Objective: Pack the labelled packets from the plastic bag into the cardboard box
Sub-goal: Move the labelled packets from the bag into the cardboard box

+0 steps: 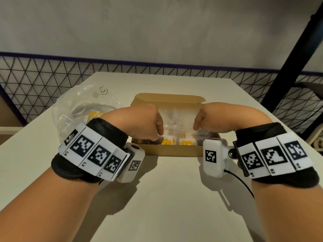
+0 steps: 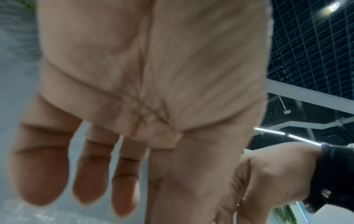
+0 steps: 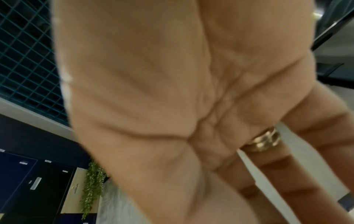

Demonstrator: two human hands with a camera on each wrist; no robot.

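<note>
From the head view, both hands reach down into the open cardboard box (image 1: 174, 151) on the white table (image 1: 166, 198). The left hand (image 1: 139, 121) bends at the wrist with its fingers pointing down at the box's left half; the right hand (image 1: 209, 117) mirrors it over the right half. Under and between the fingertips lie clear labelled packets (image 1: 178, 119), filling the box; two yellow labels (image 1: 187, 142) show at the near wall, just below the fingertips. Whether the fingers press or pinch the packets cannot be told from here, since the backs of the hands hide the tips.

The left wrist view shows what the head view hides: the left palm (image 2: 153, 75) with fingers (image 2: 42, 174) extended and spread, relaxed, nothing clasped in them. It also catches the right hand (image 2: 277, 174) beyond the left thumb side, its fingers partly curled downward; what they touch is out of frame.

The right wrist view shows the right palm (image 3: 162, 91) with fingers running down and away, a gold ring (image 3: 262, 141) on one of them; the tips are cut off, so any hold is uncertain.

Beyond the left hand's knuckles, the crumpled clear plastic bag (image 1: 83, 105) lies on the table beside the box, something yellow showing inside it.
</note>
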